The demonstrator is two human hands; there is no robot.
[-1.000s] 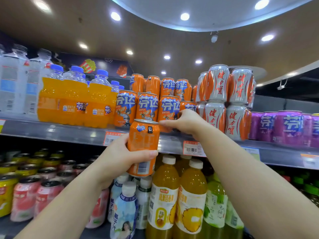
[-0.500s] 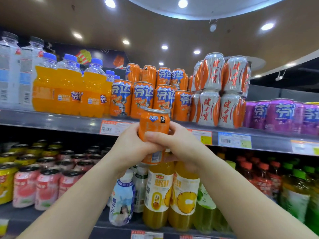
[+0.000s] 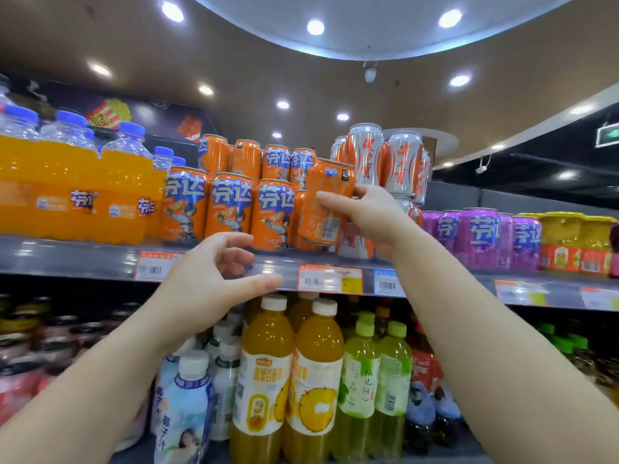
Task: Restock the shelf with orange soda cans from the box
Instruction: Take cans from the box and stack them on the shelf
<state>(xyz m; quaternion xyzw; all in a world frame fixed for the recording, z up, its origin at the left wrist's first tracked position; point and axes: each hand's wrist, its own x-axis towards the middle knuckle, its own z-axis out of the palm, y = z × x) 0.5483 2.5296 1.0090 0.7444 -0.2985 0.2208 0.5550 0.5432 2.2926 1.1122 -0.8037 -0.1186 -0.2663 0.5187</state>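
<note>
My right hand [image 3: 371,212] grips an orange soda can [image 3: 323,202], tilted, at the right end of the stacked orange soda cans [image 3: 231,202] on the upper shelf [image 3: 83,259]. The can hangs just above the shelf, in front of another orange can. My left hand [image 3: 214,279] floats below, at the shelf's front edge, fingers apart and holding nothing. The box is out of view.
Silver-and-red cans [image 3: 385,162] are stacked right beside the held can. Purple cans [image 3: 475,236] stand further right, orange soda bottles [image 3: 77,192] to the left. Juice bottles [image 3: 288,370] fill the lower shelf. Price tags [image 3: 330,278] line the shelf edge.
The can passed from my left hand through both hands into my right, which raised it to the shelf. My left hand let go and dropped back open.
</note>
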